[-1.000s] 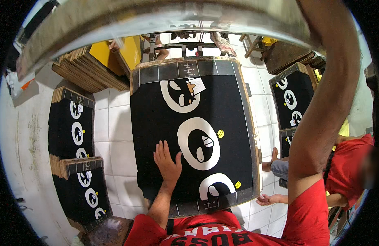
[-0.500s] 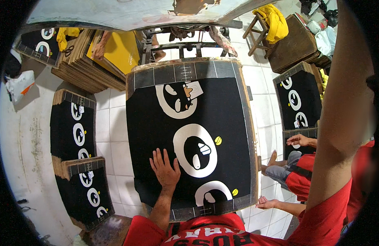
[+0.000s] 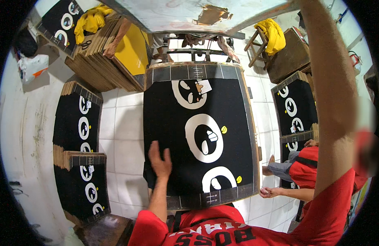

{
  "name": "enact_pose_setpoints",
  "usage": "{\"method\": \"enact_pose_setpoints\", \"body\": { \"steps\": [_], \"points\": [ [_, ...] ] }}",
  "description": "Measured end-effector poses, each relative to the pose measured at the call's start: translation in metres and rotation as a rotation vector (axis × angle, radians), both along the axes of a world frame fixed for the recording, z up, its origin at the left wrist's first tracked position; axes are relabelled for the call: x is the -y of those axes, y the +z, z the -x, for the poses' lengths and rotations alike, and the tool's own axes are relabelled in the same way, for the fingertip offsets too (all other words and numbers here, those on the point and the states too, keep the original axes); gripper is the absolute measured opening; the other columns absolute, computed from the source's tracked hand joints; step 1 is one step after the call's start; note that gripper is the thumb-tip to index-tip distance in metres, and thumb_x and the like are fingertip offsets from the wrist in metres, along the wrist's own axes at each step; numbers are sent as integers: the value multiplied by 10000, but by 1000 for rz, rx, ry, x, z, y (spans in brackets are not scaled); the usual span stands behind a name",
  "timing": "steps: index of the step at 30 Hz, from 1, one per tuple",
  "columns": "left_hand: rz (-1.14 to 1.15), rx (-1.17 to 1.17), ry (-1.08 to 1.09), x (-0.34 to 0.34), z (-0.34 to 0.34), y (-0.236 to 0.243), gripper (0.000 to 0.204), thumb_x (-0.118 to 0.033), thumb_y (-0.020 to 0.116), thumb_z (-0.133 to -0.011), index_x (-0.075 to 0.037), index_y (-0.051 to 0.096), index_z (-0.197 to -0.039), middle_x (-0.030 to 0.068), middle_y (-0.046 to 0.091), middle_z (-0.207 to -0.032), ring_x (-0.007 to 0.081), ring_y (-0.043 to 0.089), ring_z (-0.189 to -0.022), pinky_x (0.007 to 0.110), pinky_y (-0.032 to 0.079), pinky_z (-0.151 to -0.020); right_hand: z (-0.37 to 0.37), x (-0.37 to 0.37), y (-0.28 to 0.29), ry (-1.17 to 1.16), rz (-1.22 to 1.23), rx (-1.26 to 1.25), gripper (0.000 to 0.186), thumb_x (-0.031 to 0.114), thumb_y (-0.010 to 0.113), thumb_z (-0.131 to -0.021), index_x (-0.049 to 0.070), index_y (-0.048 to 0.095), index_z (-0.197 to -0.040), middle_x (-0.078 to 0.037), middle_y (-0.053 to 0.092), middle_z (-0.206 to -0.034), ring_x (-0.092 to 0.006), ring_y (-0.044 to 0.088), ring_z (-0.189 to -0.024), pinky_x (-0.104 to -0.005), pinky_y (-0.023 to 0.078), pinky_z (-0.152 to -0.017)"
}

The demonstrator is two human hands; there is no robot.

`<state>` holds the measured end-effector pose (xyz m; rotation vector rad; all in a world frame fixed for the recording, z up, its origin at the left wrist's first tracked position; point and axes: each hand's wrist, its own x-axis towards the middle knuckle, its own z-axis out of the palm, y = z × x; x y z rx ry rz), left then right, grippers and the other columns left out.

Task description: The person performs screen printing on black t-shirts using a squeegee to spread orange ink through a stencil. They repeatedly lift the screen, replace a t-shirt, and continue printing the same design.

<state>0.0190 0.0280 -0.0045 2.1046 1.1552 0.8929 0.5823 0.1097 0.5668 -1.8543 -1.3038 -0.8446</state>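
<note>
A black fabric panel (image 3: 169,123) printed with white rings and small yellow marks lies on a dark-edged board (image 3: 169,74) in front of me. Over the panel's left part is my left hand (image 3: 160,163), its thumb apart from the slightly blurred fingers and nothing in it. Whether it touches the cloth I cannot tell. My right arm (image 3: 335,102) reaches up past the top edge of the picture, so the right hand is out of sight. Above the far end of the board hangs a large pale framed screen (image 3: 173,16), raised, with a brown stain.
Stacked boards with printed black panels stand at left (image 3: 83,117) and right (image 3: 294,98). Far left, a person's hand (image 3: 110,50) rests at a yellow board (image 3: 132,53). A co-worker in red (image 3: 304,164) sits close by on the right. A stool (image 3: 258,47) bears yellow cloth.
My left hand has gone from lying flat with spread fingers to a narrower pose nearer the panel's left edge. The view has shifted slightly. The co-worker's far hand has moved toward the right-hand stack.
</note>
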Motion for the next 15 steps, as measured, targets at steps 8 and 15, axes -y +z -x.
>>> {"method": "enact_pose_setpoints", "body": {
  "steps": [8, 15],
  "points": [
    [798, -414, 516, 65, 298, -144, 379, -239, 493, -1053, 57, 683, -913, 234, 690, -810, 397, 659, -769, 525, 492, -720, 138, 75, -46, -302, 26, 56, 528, 314, 782, -881, 73, 655, -1334, -205, 719, -1175, -339, 677, -1119, -420, 526, -963],
    [911, 329, 631, 194, 330, -248, 257, -164, 720, -961, 89, 742, -996, 178, 758, -915, 277, 719, -836, 400, 543, -737, 141, 92, -75, -162, 1, -31, 442, 236, 764, -908, 91, 665, -1314, -175, 730, -1171, -272, 686, -1086, -373, 529, -943]
  ]
}}
